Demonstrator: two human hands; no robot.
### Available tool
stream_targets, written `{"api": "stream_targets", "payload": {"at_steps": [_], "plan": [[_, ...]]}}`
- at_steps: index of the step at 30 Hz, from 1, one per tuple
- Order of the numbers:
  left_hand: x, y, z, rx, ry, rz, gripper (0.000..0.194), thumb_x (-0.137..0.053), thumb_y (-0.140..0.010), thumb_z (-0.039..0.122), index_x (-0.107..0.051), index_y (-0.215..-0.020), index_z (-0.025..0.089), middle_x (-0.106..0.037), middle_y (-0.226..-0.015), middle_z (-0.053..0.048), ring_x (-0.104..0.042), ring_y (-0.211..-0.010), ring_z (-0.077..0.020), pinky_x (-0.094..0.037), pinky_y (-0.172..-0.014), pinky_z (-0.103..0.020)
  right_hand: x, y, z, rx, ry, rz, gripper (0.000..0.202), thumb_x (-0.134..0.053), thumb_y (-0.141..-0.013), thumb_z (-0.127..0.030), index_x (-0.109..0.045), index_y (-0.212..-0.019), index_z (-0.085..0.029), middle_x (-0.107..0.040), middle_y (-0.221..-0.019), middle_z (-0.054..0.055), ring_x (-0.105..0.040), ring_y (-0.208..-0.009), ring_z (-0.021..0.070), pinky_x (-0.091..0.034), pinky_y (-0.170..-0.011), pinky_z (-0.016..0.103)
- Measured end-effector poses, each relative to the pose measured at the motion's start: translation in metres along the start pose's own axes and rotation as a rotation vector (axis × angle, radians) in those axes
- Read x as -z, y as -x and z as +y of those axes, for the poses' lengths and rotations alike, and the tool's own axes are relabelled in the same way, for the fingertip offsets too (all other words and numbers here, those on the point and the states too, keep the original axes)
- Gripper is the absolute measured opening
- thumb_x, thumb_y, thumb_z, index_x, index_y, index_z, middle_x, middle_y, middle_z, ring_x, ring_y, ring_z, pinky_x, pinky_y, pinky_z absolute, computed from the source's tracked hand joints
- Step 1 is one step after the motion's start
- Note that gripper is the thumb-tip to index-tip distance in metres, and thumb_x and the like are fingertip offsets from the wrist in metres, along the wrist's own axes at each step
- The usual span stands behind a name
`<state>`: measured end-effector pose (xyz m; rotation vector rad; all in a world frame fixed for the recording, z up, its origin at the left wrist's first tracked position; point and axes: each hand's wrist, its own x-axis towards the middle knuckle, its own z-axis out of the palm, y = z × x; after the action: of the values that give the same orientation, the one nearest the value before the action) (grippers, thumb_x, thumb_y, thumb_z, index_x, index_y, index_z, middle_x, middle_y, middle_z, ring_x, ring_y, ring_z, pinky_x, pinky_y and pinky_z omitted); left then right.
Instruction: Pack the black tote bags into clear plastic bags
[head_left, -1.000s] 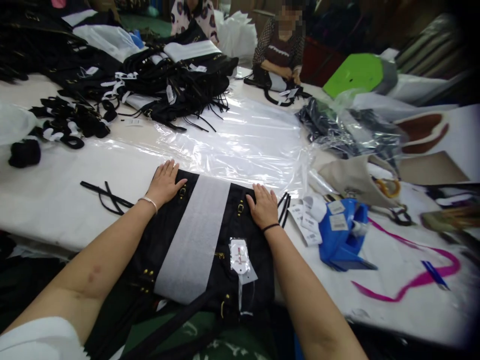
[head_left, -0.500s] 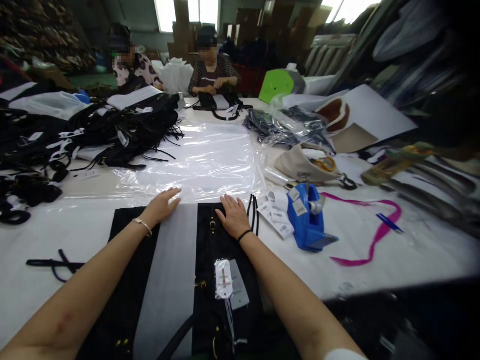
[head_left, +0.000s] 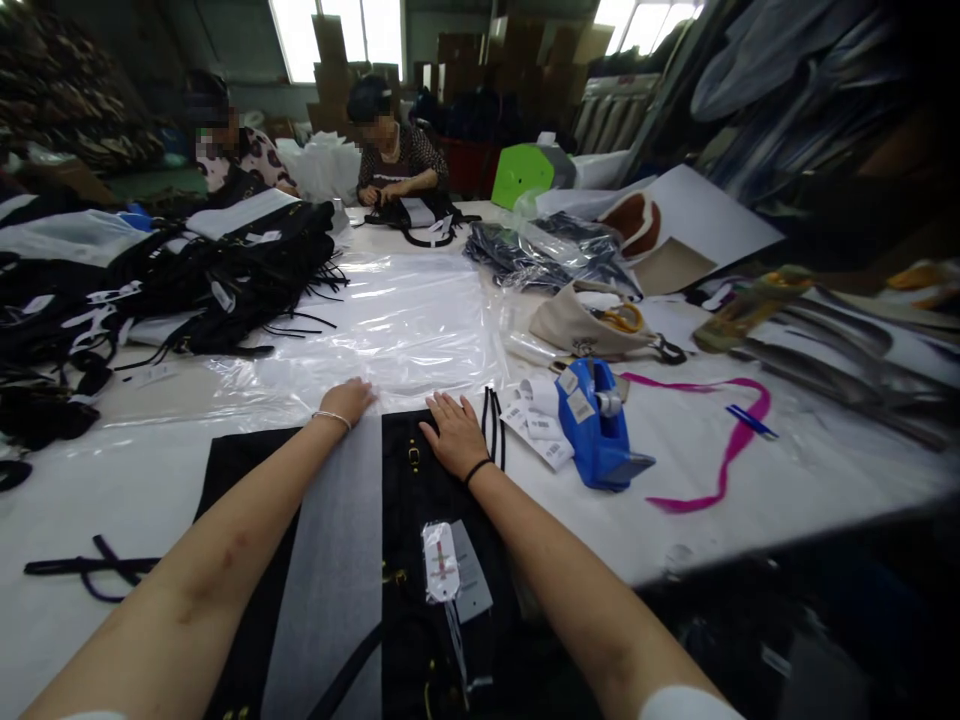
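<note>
A black bag (head_left: 409, 500) lies flat in front of me, with brass-coloured buckles and a grey sheet (head_left: 330, 560) running down its middle. My left hand (head_left: 349, 402) rests at the far end of the grey sheet, fingers reaching forward and partly out of sight. Flat on the bag's far right corner lies my right hand (head_left: 456, 432), its fingers stretched out. A white hang tag (head_left: 441, 562) in clear plastic and a grey tag (head_left: 471, 575) lie on the bag. Thin black cords (head_left: 494, 425) stick out beside my right hand.
Clear plastic bags (head_left: 405, 320) lie beyond the black bag. A blue tape dispenser (head_left: 596, 430), labels (head_left: 540, 425) and a pink ribbon (head_left: 731, 450) are on the right. Black bags (head_left: 247, 260) pile up at left. Two people sit across the table, one handling a black bag (head_left: 416, 212).
My left hand has moved right, from the black part to the end of the grey sheet. My right hand stays on the bag's corner. The view has shifted slightly.
</note>
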<state>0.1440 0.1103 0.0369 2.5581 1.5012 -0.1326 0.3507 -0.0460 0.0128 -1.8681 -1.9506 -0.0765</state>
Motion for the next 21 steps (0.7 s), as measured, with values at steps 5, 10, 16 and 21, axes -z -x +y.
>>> {"api": "stream_targets", "payload": {"at_steps": [5,10,16,21], "plan": [[0.016,-0.007,0.0,0.061,0.08,0.105,0.039,-0.039,-0.096,0.036,-0.073,-0.107,0.02,-0.072,-0.114,-0.012,-0.065,-0.107,-0.0271,-0.047,-0.092,-0.036,-0.002,-0.001,0.001,0.014,0.007,0.009,0.05,-0.04,-0.101,-0.042,-0.053,-0.14,-0.014,-0.052,-0.146,0.012,-0.042,-0.14,0.0247,-0.016,-0.121,0.044],[0.059,-0.036,-0.008,0.177,0.151,0.228,0.041,-0.035,-0.096,0.03,-0.072,-0.101,0.014,-0.073,-0.107,-0.014,-0.066,-0.099,-0.0248,-0.049,-0.084,-0.033,-0.003,0.0,0.003,0.017,0.008,0.02,0.049,-0.04,-0.101,-0.04,-0.054,-0.139,-0.014,-0.053,-0.145,0.012,-0.044,-0.139,0.0254,-0.016,-0.121,0.045],[0.099,-0.047,0.001,0.166,0.207,0.325,0.038,-0.036,-0.097,0.032,-0.07,-0.094,0.015,-0.073,-0.101,-0.013,-0.065,-0.094,-0.0233,-0.047,-0.083,-0.032,0.017,-0.02,-0.011,0.074,-0.128,0.028,0.036,-0.045,-0.099,-0.034,-0.068,-0.121,-0.017,-0.063,-0.134,0.011,-0.046,-0.136,0.0265,-0.019,-0.12,0.047],[0.117,-0.046,0.007,0.148,0.225,0.378,0.038,-0.035,-0.099,0.031,-0.069,-0.096,0.014,-0.072,-0.103,-0.015,-0.065,-0.098,-0.0233,-0.045,-0.086,-0.032,0.024,-0.08,-0.052,-0.198,-0.803,-0.132,0.034,-0.054,-0.094,-0.049,-0.07,-0.109,-0.023,-0.072,-0.113,0.008,-0.061,-0.116,0.0237,-0.04,-0.106,0.04]]}}
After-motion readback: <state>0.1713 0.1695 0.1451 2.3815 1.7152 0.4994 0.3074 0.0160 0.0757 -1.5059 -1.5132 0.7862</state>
